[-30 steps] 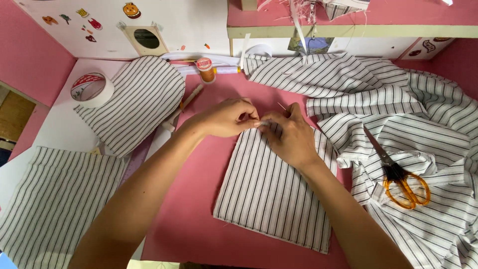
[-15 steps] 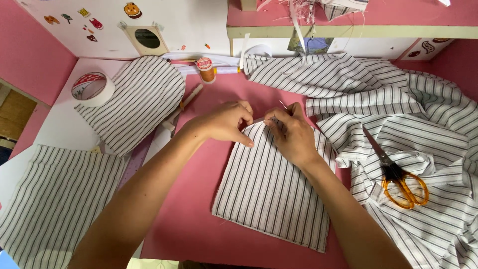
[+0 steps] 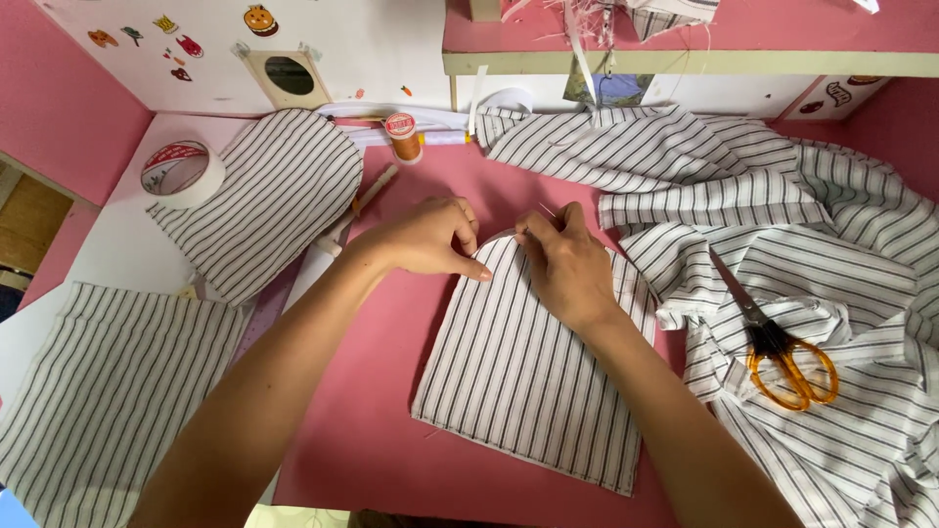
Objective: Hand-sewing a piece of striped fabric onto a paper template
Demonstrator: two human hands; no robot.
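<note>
Striped white arched fabric piece [image 3: 533, 376] on pink tabletop [image 3: 367, 430], left hand [image 3: 430, 238] pinching its top edge, right hand [image 3: 567, 264] pinching a thin pin [image 3: 548, 211] there — orange-handled scissors [image 3: 782, 357] well apart.

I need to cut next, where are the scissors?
In the head view, the orange-handled scissors lie on the rumpled striped cloth, beyond the right hand.

Arched striped fabric piece [image 3: 533, 376] lies flat on pink, perhaps pinned at top
</note>
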